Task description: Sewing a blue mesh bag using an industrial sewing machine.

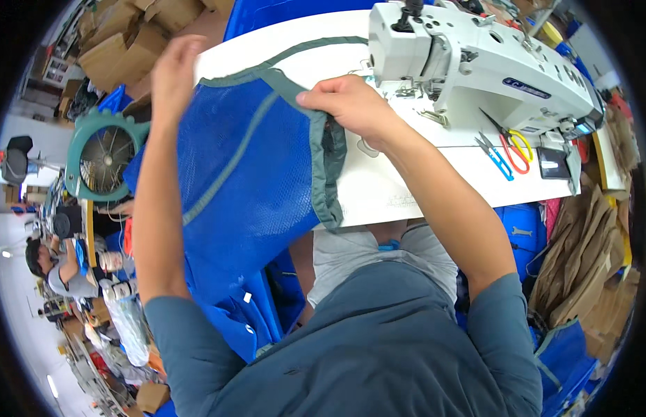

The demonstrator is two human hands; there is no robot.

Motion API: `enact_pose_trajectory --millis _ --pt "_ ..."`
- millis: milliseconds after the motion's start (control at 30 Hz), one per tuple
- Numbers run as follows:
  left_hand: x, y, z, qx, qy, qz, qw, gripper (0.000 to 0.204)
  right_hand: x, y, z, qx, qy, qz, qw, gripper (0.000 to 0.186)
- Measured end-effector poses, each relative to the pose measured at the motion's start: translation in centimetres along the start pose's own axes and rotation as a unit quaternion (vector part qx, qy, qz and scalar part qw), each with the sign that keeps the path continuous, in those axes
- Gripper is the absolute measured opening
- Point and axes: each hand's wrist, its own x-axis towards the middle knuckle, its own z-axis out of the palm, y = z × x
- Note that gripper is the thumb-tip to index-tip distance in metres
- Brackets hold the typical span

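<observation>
A blue mesh fabric piece [260, 174] with grey-green binding [319, 163] lies over the left part of the white sewing table [382, 187] and hangs off its front edge. My right hand [354, 104] is closed, thumb and fingers pinching the bound edge near the needle area of the white sewing machine [476, 62]. Raised at the fabric's far left corner is my left hand [175, 76], smeared by motion, so its fingers cannot be read. A loose strip of the same binding runs behind the fabric toward the machine.
Right of the machine's needle lie blue thread snips [495, 158], red-and-yellow-handled scissors [516, 149] and a flat black object [554, 164]. A green fan [104, 160] stands at left. Cardboard boxes [121, 45] fill the far left. Another person [62, 267] sits working beyond.
</observation>
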Motion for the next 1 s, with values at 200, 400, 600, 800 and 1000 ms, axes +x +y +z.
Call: enact_pose_trajectory --millis 200,400,600,800,1000 --pt "-5.2 10.0 3.6 -0.16 -0.336 -0.104 0.922 0.051 0.4 -2.1 0.4 -0.063 -0.017 -0.022 0.998 0.028" --pt "-5.6 6.2 4.4 -0.226 -0.391 -0.009 0.892 0.043 -0.1 0.2 -1.2 -0.026 -0.007 -0.058 0.998 0.025" --pt "-6.8 9.9 4.3 -0.205 -0.417 -0.036 0.885 0.037 1.7 0.7 -0.4 -0.062 0.058 -0.193 0.977 0.024" --pt "-7.4 6.4 2.4 -0.372 -0.289 -0.085 0.878 0.025 -1.7 1.3 1.7 -0.171 0.236 -0.408 0.865 0.028" --pt "-6.3 5.0 1.3 -0.501 -0.158 -0.093 0.846 0.023 -5.8 5.1 2.0 0.085 -0.141 -0.094 0.982 0.034"
